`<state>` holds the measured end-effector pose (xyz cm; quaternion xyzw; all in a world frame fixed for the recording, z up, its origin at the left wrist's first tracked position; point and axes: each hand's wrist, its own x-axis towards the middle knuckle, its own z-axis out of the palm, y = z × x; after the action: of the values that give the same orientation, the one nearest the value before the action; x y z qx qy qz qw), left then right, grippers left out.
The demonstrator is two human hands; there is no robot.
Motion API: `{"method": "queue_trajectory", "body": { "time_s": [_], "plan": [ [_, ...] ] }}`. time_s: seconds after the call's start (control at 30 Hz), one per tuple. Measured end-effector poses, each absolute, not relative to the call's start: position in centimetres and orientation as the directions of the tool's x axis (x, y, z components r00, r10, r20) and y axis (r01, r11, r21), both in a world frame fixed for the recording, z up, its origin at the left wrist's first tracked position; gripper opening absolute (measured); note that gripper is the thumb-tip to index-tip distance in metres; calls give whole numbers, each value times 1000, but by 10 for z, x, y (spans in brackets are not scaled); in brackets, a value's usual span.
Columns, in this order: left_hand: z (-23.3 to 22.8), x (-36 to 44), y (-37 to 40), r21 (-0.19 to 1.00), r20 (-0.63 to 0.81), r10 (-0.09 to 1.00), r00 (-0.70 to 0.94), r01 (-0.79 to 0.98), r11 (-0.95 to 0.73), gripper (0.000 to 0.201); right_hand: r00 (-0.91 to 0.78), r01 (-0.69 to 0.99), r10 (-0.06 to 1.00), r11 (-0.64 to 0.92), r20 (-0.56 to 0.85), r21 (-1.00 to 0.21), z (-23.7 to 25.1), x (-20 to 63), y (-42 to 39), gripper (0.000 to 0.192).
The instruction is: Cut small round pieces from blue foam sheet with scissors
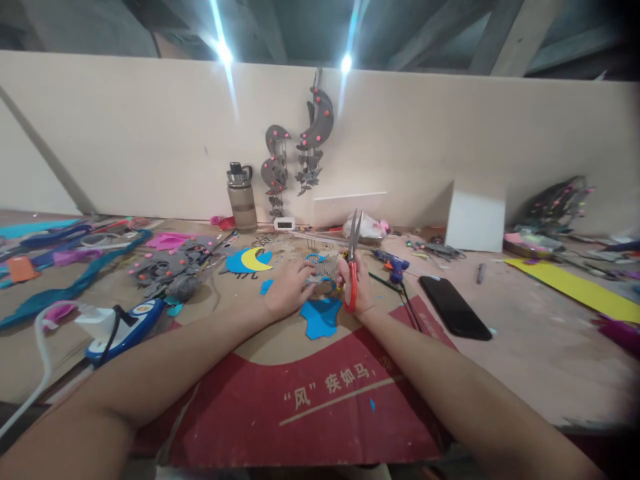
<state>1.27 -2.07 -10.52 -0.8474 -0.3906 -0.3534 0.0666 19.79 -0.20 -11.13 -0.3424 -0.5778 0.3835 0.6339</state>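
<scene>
My right hand [361, 287] is wrapped round the red handles of a pair of scissors [355, 240]. Their metal blades point upward, close together. My left hand [291, 288] lies low over the cardboard [270, 340], palm down, fingers stretched to the right; its fingertips are near small blue scraps, and nothing held shows in it. Just below and between both hands is an irregular blue cut-out piece [320, 319]. Beyond my left hand, a yellow crescent [256, 260] lies on a blue shape [235, 261].
A blue glue gun [397, 265] and a black phone [454, 307] lie right of my hands. A bottle [242, 200] stands at the wall, beside grey hanging crescents [320, 120]. On the left are a power strip [127, 327], grey decorated pieces [173, 267] and coloured felt strips [85, 283].
</scene>
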Motion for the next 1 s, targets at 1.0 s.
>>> {"method": "queue_trajectory", "body": {
  "time_s": [1.0],
  "plan": [
    [-103, 0, -10, 373, 594, 745, 303, 717, -589, 18, 30, -171, 860, 506, 509, -845, -108, 203, 4, 39]
  ]
}}
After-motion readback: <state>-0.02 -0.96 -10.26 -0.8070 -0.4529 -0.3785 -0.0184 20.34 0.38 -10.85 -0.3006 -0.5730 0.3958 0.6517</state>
